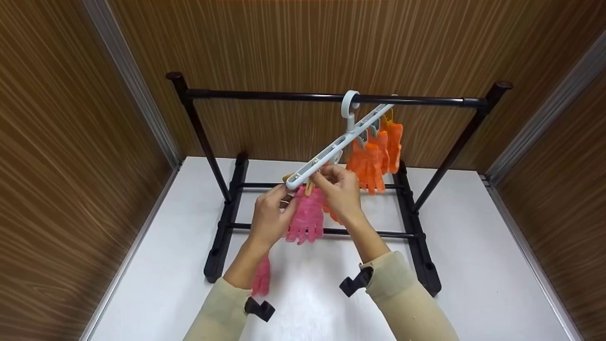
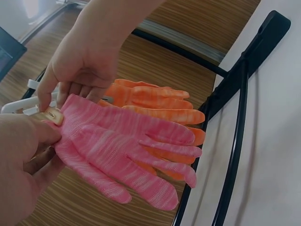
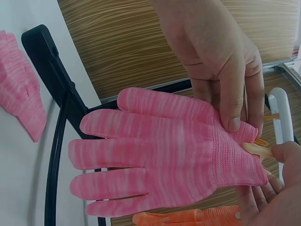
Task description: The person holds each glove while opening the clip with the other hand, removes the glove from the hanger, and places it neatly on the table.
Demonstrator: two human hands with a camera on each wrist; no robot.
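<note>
A white clip hanger (image 1: pixel 338 142) hooks over the top bar of a black rack (image 1: pixel 284 95) and tilts down to the left. Orange gloves (image 1: pixel 374 158) hang from its upper clips. At its low end my left hand (image 1: pixel 284 196) pinches the cuff of a pink glove (image 1: pixel 307 218), fingers hanging down. My right hand (image 1: pixel 318 176) pinches a beige clip (image 3: pixel 256 148) at that cuff. The left wrist view shows the pink glove (image 2: pixel 122 150) in front of the orange gloves (image 2: pixel 155 101). The right wrist view shows the pink glove (image 3: pixel 160 155) spread flat.
A second pink glove (image 1: pixel 261 278) lies on the white table (image 1: pixel 473 246) by my left forearm, also visible in the right wrist view as the second pink glove (image 3: pixel 19 80). The rack's black feet and crossbars stand on the table. Brown wood-grain walls close in on three sides.
</note>
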